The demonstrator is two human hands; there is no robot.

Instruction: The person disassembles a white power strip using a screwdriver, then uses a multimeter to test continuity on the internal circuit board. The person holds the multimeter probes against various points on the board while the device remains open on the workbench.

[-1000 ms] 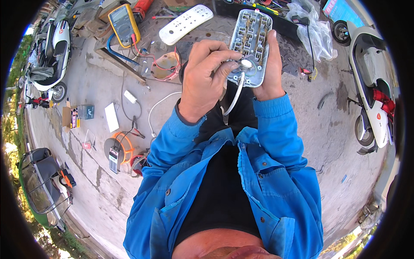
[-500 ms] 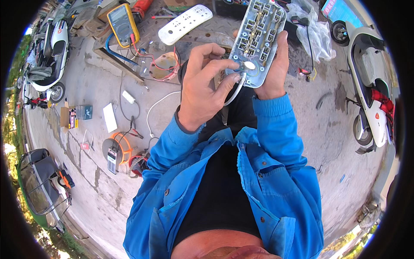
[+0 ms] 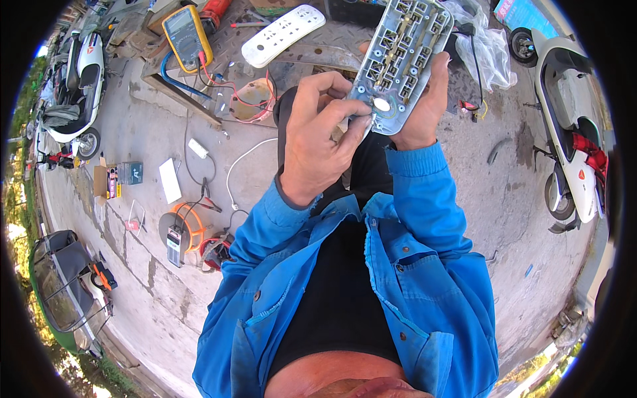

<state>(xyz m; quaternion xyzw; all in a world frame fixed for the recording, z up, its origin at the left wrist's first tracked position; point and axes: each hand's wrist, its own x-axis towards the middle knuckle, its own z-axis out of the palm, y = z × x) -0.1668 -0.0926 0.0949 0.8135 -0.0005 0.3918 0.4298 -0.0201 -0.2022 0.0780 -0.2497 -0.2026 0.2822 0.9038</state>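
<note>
Uncovered power strip: R hand cradles, L fingers at near end

Strip housing [image 3: 406, 56] (grey, inner side up) held over the lap, just past bench edge, far end leaning to the R. Contact rows + wht round piece [image 3: 381, 104] face wearer, prob. so the inside can be seen while fingers work there.

R hand [image 3: 424, 99]: grasping housing from below/R side, thumb along R edge, a fingertip showing past L edge. Looks like the steadying hand; wide grip prob. keeps housing from twisting.

L hand [image 3: 322, 132]: thumb + index brought together at near L corner, beside wht round piece; other fingers curled. Can't tell exactly what's pinched, fingertips hide it. Fine pinch seems to suit small parts.

Bench [image 3: 332, 48]: wht socket cover [image 3: 283, 36] lies L of housing, socket face up, apart from hands; prob. set aside to leave both free. Yellow multimeter [image 3: 188, 38] farther L, display toward wearer, presumably for easy reading; test leads [image 3: 232, 85] trail toward round pan [image 3: 252, 103]. Clear plastic bag [image 3: 491, 56] R of housing.

Ground, wearer's L: wht cable [image 3: 240, 162], orange reel [image 3: 192, 229], well apart from the work.
</note>
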